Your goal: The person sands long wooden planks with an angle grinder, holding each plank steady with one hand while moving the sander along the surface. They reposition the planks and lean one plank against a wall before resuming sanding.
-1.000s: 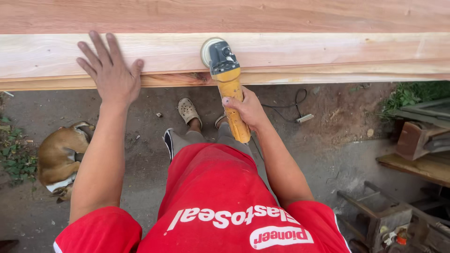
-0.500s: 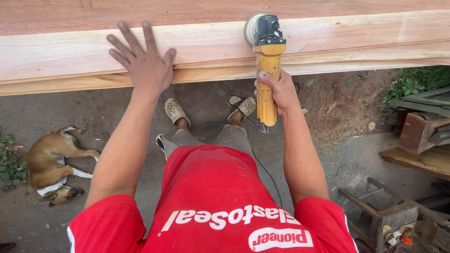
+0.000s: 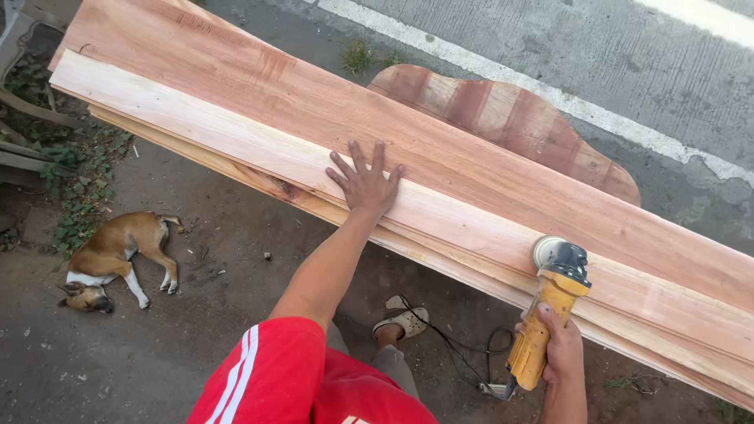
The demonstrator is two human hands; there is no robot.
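Standing right by the bench here: the yellow angle grinder with the black head and round sanding disc (image 3: 554,302) is sitting at the near edge of the long pale reddish wooden plank (image 3: 236,118), disc flat against the wood down toward the right end. That plank is lying on top of a stack of similar boards, running diagonally across everything.

Behind the stack a reddish wooden panel with a wavy curved edge (image 3: 510,118) is poking out next to the grey concrete road with a white painted line (image 3: 597,47). Down on the dirt a tan and white dog (image 3: 114,259) is lying on its side, well apart from the work. A black power cord (image 3: 463,353) is trailing from the grinder past a foot in a grey clog (image 3: 407,320).

The right hand (image 3: 561,349) is wrapping tight around the yellow handle, arm coming up from below. The left hand (image 3: 365,182) is lying flat on the plank, fingers spread wide, arm stretched out straight.
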